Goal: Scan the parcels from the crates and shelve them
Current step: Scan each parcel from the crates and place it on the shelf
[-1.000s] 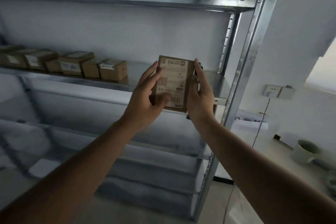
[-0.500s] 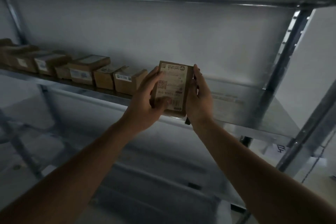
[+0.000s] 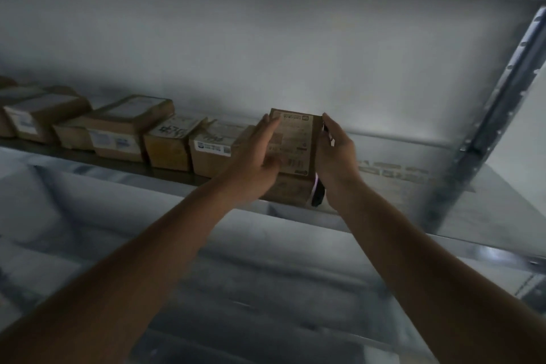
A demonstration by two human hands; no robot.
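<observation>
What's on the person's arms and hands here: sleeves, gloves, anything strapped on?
Both forearms are bare up to the frame edge: no sleeves in view and no gloves. The left hand shows no ring or band. At the right hand a small dark device with a pale strap or band sits by the wrist; too dim to tell whether it is worn or carried.

two bare, sleeveless forearms (image 3: 165, 248)

Both hands are holding a brown parcel (image 3: 297, 142) over the metal shelf (image 3: 443, 204), its printed label facing the camera. The left hand (image 3: 260, 162) is pressing its near left side while the right hand (image 3: 335, 156) is gripping its right edge along with a dark device (image 3: 318, 195). A row of cardboard boxes (image 3: 124, 133) is sitting just left.
</observation>
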